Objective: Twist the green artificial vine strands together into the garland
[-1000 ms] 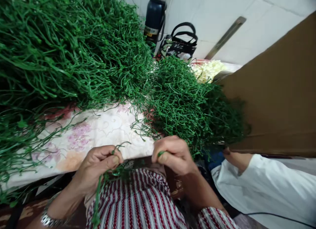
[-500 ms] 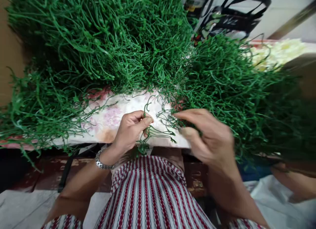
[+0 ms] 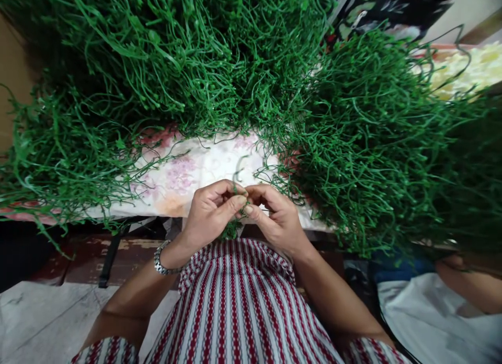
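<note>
My left hand (image 3: pixel 209 212) and my right hand (image 3: pixel 274 217) meet fingertip to fingertip at the table's near edge, both pinched on a thin green plastic stem (image 3: pixel 237 182) that curls up between them. More green strands hang below my left palm. A large heap of green stems (image 3: pixel 164 55) fills the back and left of the table. A second heap of stems (image 3: pixel 364 139) lies just right of my right hand. A metal watch is on my left wrist.
A floral tablecloth (image 3: pixel 176 178) covers the table. Pale yellow pieces (image 3: pixel 466 68) lie at the far right. A dark patterned bag (image 3: pixel 376 11) stands behind the heaps. Another person's arm and white sleeve (image 3: pixel 431 322) are at the lower right.
My right hand drew back from the right heap and came to my left hand. Both now pinch the same stem. The view tilted further down.
</note>
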Demonstrator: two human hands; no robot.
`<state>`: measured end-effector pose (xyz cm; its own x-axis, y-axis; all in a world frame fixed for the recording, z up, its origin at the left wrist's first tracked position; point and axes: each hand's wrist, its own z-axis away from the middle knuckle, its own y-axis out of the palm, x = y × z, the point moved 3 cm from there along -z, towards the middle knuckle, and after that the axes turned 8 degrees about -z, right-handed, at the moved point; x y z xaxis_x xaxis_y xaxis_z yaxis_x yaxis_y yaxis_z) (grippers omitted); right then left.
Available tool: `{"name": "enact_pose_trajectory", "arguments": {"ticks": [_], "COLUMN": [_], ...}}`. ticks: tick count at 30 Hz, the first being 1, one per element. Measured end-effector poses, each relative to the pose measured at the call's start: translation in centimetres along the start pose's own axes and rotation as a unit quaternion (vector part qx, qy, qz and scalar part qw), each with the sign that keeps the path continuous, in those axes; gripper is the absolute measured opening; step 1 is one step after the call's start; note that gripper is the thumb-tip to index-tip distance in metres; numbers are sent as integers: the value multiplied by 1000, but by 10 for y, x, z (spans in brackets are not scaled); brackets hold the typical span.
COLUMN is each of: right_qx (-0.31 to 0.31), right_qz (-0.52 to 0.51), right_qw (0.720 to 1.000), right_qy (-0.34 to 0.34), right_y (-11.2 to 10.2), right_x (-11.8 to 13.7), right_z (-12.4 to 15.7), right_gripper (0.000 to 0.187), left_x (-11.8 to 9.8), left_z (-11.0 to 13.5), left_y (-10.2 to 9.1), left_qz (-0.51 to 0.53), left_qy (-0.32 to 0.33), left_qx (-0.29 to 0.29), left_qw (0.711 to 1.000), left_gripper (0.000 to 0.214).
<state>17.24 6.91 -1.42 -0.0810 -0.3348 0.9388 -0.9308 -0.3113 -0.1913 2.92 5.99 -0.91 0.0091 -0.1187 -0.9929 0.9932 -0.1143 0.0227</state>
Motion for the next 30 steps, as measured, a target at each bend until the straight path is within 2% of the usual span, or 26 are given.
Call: {"name": "enact_pose_trajectory", "arguments": {"ticks": [3,6,12,16,19,21,24,30], "right_qx": [-54,-72,-53,1,53,78,98,126], "right_qz": [21,-5,-127,-196,-136,-50,50,102], "right_qw": [998,997,987,975,986,995,993,984], "right_qy": [-2,17,79,104,81,31,-36,-79], "right_y": [-1,1,6,4,0,-2,-2,-2], "right_x": [-1,-2,-7,-10,-8,-3,2,5], "right_z": [2,3,3,2,-2,-4,-6,-7], "right_gripper": [6,5,11,13,12,9,5,3], "left_x": [-4,-6,6,13,13,12,12,15], "left_z": [7,9,0,0,1,1,1,4], "left_y": [0,2,3,-1,-5,-6,-4,-1], "left_qz": [-49,-109,-58,-42,-72,-90,-96,-90], "left_qy": [-3,-6,-25,-40,-23,-17,-14,-41], "left_qx": [17,20,36,51,51,58,76,137], "left_qw": [999,994,997,997,996,994,992,986], "left_gripper": [15,8,15,15,16,17,18,14]}}
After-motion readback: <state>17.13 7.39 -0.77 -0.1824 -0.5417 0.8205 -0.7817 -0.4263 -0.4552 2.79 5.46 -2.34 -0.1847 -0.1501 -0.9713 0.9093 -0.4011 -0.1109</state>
